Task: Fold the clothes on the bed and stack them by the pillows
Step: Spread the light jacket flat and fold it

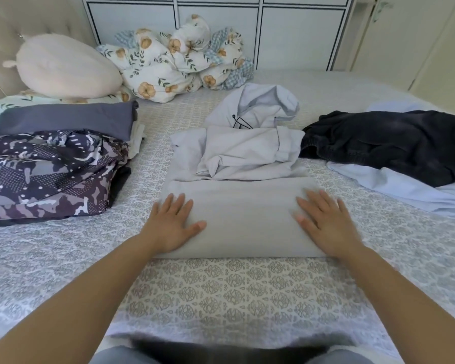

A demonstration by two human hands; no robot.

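A pale grey hoodie [244, 153] lies in the middle of the bed, its lower part folded up into a flat band. My left hand [172, 224] presses flat on the band's left end with straight fingers. My right hand [326, 222] presses flat on its right end. The hood and black drawstring point away from me. At the left, a patterned purple garment [45, 174] and a folded slate-blue one [66, 119] are stacked near the cream pillow [63, 67]. A dark navy garment [386, 145] lies unfolded at the right on a light blue cloth [405, 190].
A bunched floral duvet [179, 59] sits at the head of the bed beside the pillow. White wardrobe doors [286, 30] stand behind the bed. The patterned bedspread [234, 292] shows bare between me and the hoodie.
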